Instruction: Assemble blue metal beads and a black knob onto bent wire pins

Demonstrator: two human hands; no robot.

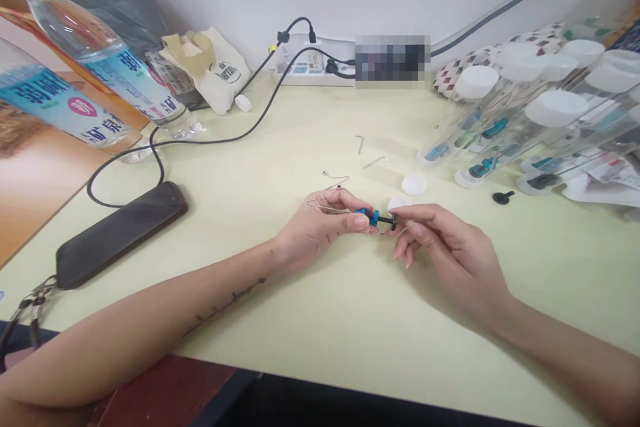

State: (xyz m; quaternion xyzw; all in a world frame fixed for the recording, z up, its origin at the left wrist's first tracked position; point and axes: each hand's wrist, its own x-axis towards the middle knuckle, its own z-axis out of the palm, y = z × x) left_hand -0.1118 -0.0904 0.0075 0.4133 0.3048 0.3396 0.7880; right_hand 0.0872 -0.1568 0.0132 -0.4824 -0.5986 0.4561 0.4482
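Note:
My left hand (317, 223) is closed on a small blue clamp-like part (370, 216) between thumb and fingers. A black screw with a round disc head (393, 221) sticks out of the part to the right. Thin bent wire (327, 203) runs from the grip back over the left hand. Beside the disc is my right hand (450, 247), its index fingertip at the disc's upper edge and its thumb a little apart from it. The other right fingers are loosely curled. Behind the fingertips lies a white round cap (400, 203), partly hidden.
Two small hex keys (359, 144) and another white cap (415, 183) lie beyond my hands. At right stand several clear tubes (487, 140) with white lids, near a black disc piece (503, 197). Left are a phone (121, 233), water bottles (110, 67) and a looping cable (215, 141).

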